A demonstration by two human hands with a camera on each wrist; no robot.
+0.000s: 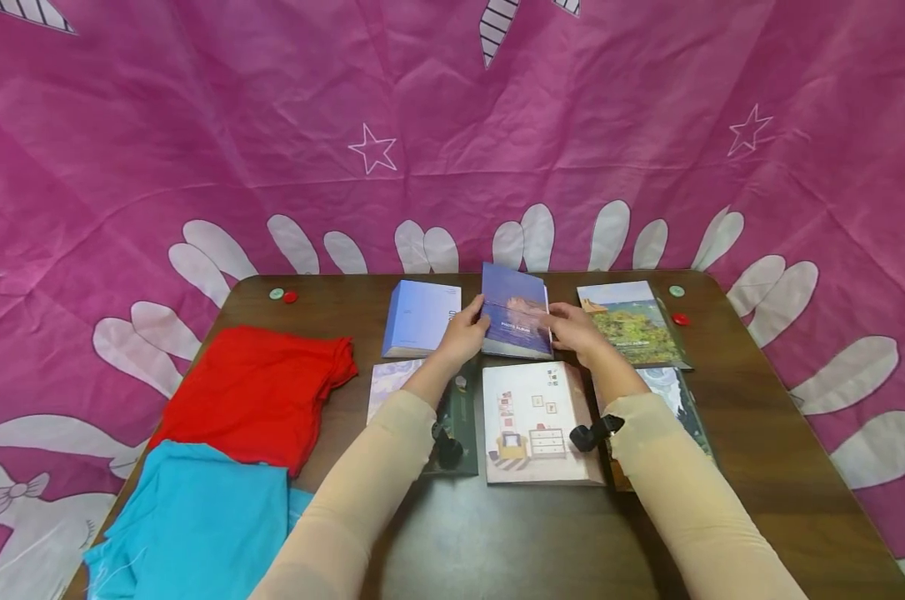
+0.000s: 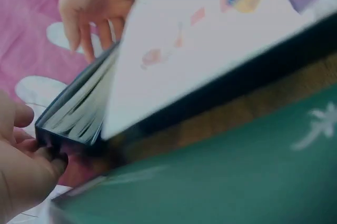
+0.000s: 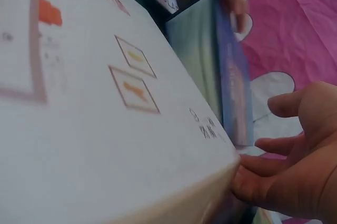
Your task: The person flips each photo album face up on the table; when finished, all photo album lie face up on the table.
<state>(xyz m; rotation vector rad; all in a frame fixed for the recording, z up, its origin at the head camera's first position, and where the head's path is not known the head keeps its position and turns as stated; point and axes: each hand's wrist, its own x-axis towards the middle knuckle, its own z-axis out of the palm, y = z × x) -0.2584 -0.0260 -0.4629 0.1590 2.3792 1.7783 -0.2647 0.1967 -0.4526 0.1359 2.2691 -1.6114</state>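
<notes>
A purple-blue photo album [image 1: 514,304] stands slightly tilted at the back middle of the table, its far edge raised. My left hand [image 1: 465,331] grips its left side; in the left wrist view, the fingers [image 2: 50,161] curl at a lower corner beside the page edges. My right hand [image 1: 574,327] is at its right edge, and in the right wrist view the thumb and fingers [image 3: 274,163] are spread beside the cover. Just in front of the album lies a thick white album [image 1: 531,425] with drawn furniture on its cover.
A pale blue album [image 1: 422,317] lies to the left, a landscape-covered album [image 1: 628,321] to the right. Darker albums [image 1: 460,417] lie nearer. Folded red cloth [image 1: 250,392] and blue cloth [image 1: 197,517] cover the left side. Red and green buttons [image 1: 291,297] sit near the back corners.
</notes>
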